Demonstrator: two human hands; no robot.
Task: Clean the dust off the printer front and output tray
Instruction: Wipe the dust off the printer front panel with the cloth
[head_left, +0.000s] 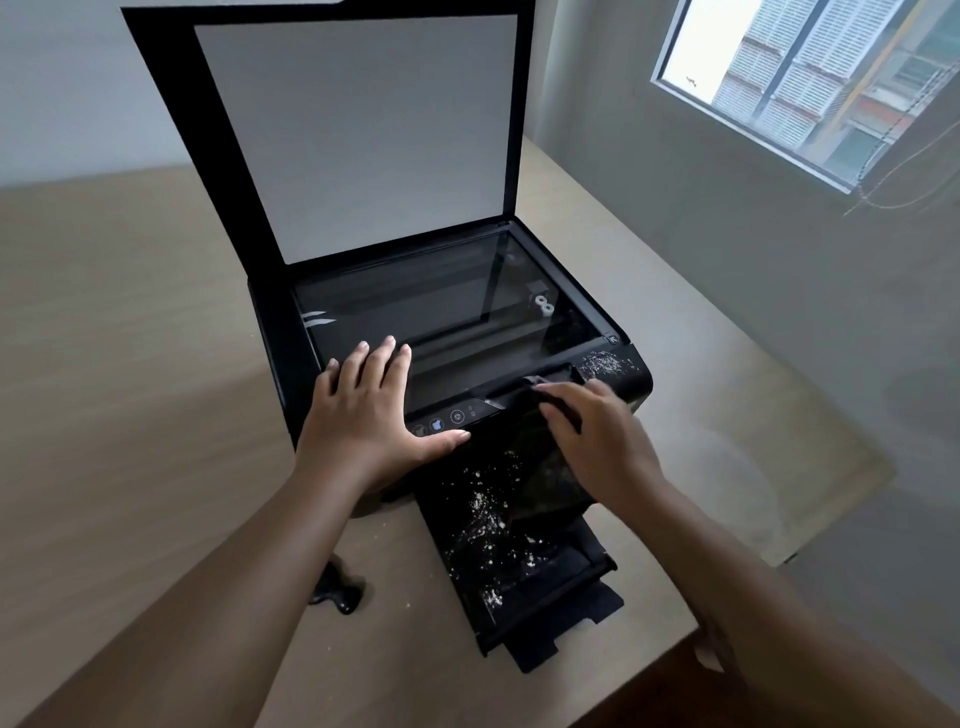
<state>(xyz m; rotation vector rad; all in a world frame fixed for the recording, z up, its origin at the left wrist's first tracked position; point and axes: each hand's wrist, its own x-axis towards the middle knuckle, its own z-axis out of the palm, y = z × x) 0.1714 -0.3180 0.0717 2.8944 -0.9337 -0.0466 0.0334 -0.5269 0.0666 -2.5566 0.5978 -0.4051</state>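
Left hand (371, 410) spread flat on printer (447, 317); right hand (597, 441) grips dark cloth (540, 462); panel icons (457, 417) unreadable.

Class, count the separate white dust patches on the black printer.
2. One covers the printer's front right corner; the other speckles the black output tray. More may hide under the dark cloth beneath the right hand.

- Dim, cool daylight enters through the window (810, 78) at upper right.
- A soft shadow lies on the table (130, 364) left of the printer (441, 312).
- Wide-angle bending shows at the edges, and the picture is slightly soft overall.
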